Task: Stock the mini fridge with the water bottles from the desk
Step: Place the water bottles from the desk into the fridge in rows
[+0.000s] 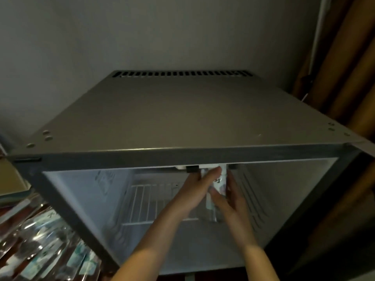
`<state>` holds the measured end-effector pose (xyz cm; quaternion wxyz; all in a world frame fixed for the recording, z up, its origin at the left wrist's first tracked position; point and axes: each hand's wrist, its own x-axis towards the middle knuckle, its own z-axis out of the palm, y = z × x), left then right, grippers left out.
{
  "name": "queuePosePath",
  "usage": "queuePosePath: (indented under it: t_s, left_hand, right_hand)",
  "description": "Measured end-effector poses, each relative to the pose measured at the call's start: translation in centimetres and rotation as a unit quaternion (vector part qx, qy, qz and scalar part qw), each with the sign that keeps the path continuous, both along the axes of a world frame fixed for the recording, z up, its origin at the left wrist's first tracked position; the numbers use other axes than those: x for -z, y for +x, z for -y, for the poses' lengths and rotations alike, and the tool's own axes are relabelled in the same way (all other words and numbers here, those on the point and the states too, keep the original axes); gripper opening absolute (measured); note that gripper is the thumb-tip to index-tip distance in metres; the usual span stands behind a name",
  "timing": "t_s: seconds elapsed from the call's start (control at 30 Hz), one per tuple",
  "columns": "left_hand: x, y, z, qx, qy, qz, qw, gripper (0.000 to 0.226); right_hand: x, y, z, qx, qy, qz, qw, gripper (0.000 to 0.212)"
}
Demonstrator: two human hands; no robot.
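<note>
**Bottle inside the open fridge, both hands on it**

Head view: the grey metal mini fridge stood open, seen from above, with its flat top and the row of vent slots at the back edge towards a pale wall. Both arms reached into the white interior. Between the hands, near the top right of the compartment and above the white wire shelf, was a clear plastic water bottle with a white label, held upright or nearly so.

The left hand lay against the bottle's left side with its fingers stretched up over it; the blur hid whether they curled round it. The right hand grasped the bottle, thumb across the front and fingers up the right side.

A small black tab hung from the fridge's top lip just beside the left hand. Left of the fridge lay a shrink-wrapped pack of bottles; a brown curtain hung at right.
</note>
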<state>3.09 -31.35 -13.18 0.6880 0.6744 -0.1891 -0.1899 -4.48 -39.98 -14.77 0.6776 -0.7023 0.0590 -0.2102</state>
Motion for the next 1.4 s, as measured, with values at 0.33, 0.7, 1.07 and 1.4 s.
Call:
queuePosePath:
  t_s: [0.33, 0.7, 1.07, 1.4]
  left_hand:
    - [2.3, 0.8, 2.6, 0.029, 0.023, 0.237, 0.971, 0.042]
    - [4.8, -3.9, 0.8, -0.066, 0.059, 0.22, 0.972, 0.033]
    - [4.4, -2.6, 2.2, -0.096, 0.058, 0.216, 0.97, 0.047]
    - [4.4, -0.5, 4.2, -0.067, 0.108, 0.233, 0.964, 0.055]
  right_hand:
    - [3.2, 2.3, 2.4, 0.02, -0.106, 0.171, 0.979, 0.072]
    - [4.0, 1.6, 1.5, 0.059, -0.169, 0.161, 0.971, 0.069]
    - [4.5, 3.2, 2.8, 0.125, -0.238, 0.057, 0.961, 0.055]
    - [4.8, 4.5, 3.8, 0.212, -0.274, -0.008, 0.938, 0.057]
